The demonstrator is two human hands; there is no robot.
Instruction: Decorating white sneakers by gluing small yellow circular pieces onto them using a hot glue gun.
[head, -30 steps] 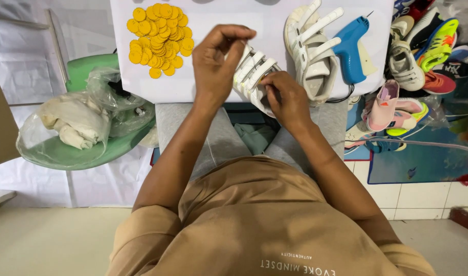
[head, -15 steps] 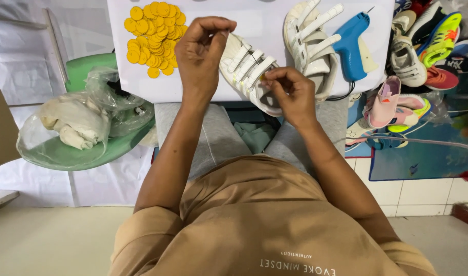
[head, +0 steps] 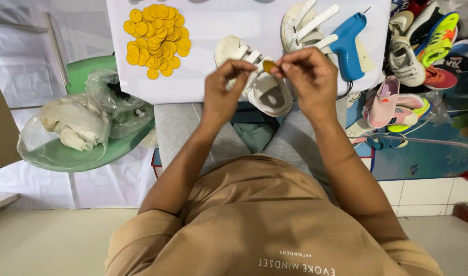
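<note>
Both hands meet above a white sandal on the white board. The right hand pinches a small yellow disc; the left hand touches it. A pile of yellow discs lies well apart, a blue glue gun beside.

A single head-worn camera looks steeply down, close over the person's chest, arms and white board.

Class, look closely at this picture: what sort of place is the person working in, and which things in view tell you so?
Probably a small shoe-making or shoe-repair workspace, perhaps at home. A white sandal lies on the white board beside a blue glue gun, a heap of yellow discs sits ready, and assorted shoes are piled on the floor.
</note>
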